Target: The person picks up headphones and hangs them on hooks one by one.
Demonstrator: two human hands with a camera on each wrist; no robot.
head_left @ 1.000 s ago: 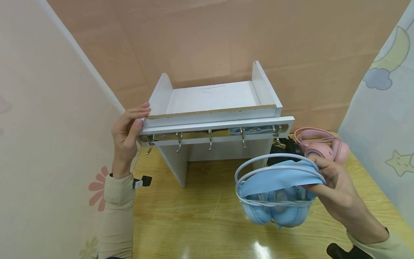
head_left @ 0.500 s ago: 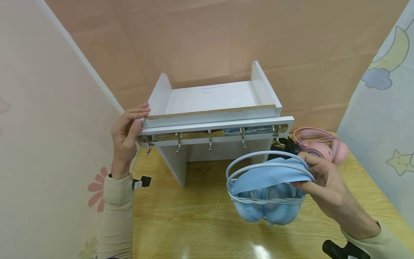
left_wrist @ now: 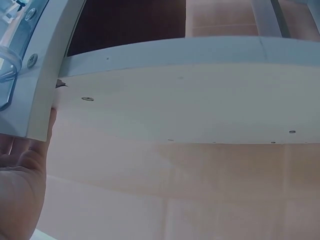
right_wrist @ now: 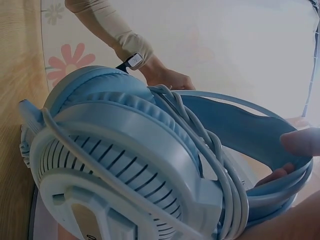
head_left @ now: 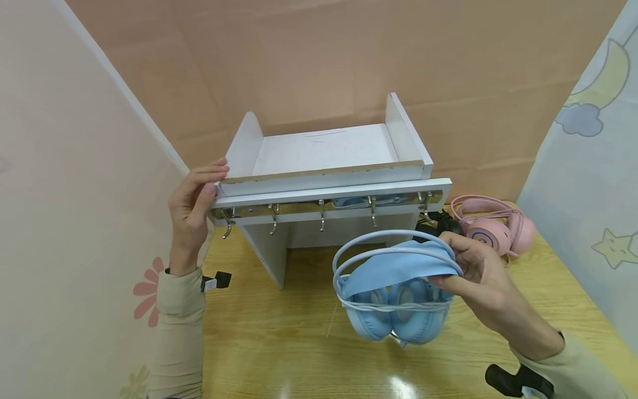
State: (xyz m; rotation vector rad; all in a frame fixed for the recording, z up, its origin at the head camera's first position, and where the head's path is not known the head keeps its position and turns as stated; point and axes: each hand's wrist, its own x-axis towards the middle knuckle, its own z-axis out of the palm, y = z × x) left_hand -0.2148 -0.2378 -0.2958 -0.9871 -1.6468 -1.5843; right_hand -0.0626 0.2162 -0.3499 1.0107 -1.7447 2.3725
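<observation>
My right hand (head_left: 480, 277) pinches the headband of light blue headphones (head_left: 399, 260), fingers and thumb at its right side. The headphones hang above the table with the ear cups (right_wrist: 115, 150) down, and their white cable is wound around them. In front of a white shelf (head_left: 324, 152), they are below its row of metal hooks and apart from them. My left hand (head_left: 191, 213) grips the left front end of the hook board (head_left: 299, 216), thumb at the front and fingers along the shelf's side. The left wrist view shows part of that hand (left_wrist: 22, 185) beside the board's end.
Pink headphones (head_left: 498, 224) lie on the wooden table (head_left: 279, 354) at the right, next to black headphones (head_left: 438, 221) partly hidden by the shelf. Several hooks (head_left: 322, 216) stick out from the shelf's front. Patterned panels stand at left and right, with a brown backdrop behind.
My right hand has carried the light blue headphones to the left and slightly up, towards the middle of the shelf. The left hand stays on the shelf's left end.
</observation>
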